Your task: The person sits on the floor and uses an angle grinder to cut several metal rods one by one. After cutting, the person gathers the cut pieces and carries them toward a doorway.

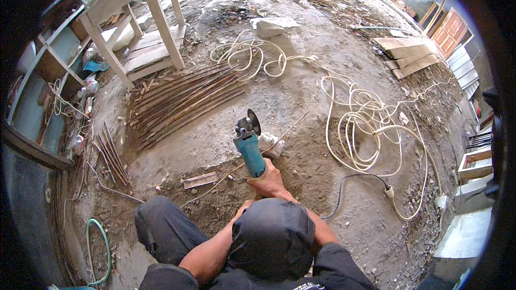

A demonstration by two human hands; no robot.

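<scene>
At lower center, one left hand (244, 205) is sitting mostly hidden, its fingers' state impossible to tell; one right hand (267, 181) is gripping one teal angle grinder (250, 153), mid-frame. Beyond, one thin rod (293, 126) is slanting; one wooden table (119, 1) is standing, upper left.

The floor (201, 134) is grey, uneven dirt strewn with rubble (236, 15). On it lie rusty rods (183, 99) side by side, a tangled cream cable (371, 120), flat boards (411, 53), a short strip (200, 180) and a pale block (267, 140); a thin rod (291, 127) slants past the block.
</scene>
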